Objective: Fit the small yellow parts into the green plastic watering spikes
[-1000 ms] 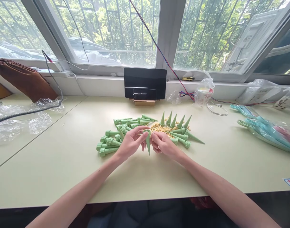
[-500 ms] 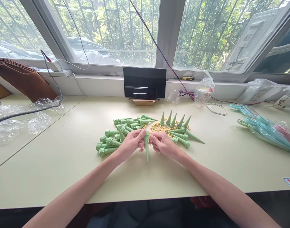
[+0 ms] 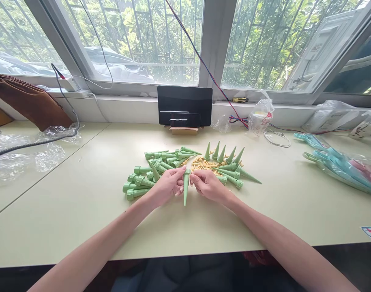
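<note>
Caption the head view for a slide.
Left hand holds a green spike tip down, right hand at its wide end.

Pale yellow-green tabletop (image 3: 203,231) backed by white ledge (image 3: 130,107), grey-framed glass windows (image 3: 215,44), dark bars (image 3: 136,25) seen outside, green foliage (image 3: 173,44) lit by daylight

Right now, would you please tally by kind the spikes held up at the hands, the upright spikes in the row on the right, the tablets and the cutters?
Held spikes: 1
Row spikes: 5
Tablets: 1
Cutters: 1
Total: 8
</note>
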Demonstrator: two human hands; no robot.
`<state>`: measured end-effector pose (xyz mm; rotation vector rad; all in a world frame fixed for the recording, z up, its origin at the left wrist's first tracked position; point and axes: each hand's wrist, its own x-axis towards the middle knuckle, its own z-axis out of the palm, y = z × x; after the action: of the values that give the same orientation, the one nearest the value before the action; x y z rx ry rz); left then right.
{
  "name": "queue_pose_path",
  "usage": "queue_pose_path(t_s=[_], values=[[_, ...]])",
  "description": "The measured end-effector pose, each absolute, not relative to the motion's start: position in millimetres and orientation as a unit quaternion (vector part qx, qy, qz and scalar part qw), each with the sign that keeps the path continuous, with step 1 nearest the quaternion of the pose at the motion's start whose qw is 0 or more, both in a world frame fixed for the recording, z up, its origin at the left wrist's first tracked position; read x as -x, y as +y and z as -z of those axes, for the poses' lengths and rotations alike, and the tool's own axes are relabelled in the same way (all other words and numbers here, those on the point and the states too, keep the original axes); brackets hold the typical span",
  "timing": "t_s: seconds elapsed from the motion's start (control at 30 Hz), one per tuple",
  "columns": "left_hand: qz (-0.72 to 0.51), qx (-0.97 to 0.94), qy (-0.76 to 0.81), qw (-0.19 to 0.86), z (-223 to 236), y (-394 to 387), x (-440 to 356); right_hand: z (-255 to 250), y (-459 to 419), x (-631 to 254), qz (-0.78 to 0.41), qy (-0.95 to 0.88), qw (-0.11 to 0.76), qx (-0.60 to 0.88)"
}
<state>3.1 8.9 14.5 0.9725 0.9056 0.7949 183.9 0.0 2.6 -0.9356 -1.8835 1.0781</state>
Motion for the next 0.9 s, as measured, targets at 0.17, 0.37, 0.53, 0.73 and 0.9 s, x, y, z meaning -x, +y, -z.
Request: queue_pose_path(t_s=[0.17, 0.37, 0.53, 0.73, 0.9], values=[[-0.351, -0.451, 0.398, 0.718, -13.8, 8.9, -2.6, -2.9, 0.4, -182.9, -0.415, -0.741, 0.377, 0.371], [-0.359, -0.461, 0.418, 0.695, -13.0, 9.3, -3.2, -4.4, 0.2, -182.0, -0.427, -0.731, 0.374, 0.379], [-0.357, -0.523, 0.414, 0.654, -13.9, 7.1, -3.2, -4.3, 0.2, -182.5, -0.439, -0.723, 0.37, 0.383], [-0.368, -0.617, 0.449, 0.532, -17.9, 2.7, -3.6, -1.6, 2.0, -182.4, -0.438, -0.705, 0.383, 0.406], [-0.367, -0.688, 0.509, 0.365, -15.6, 1.9, -2.0, -0.6, 5.0, -184.2, -0.417, -0.641, 0.464, 0.448]])
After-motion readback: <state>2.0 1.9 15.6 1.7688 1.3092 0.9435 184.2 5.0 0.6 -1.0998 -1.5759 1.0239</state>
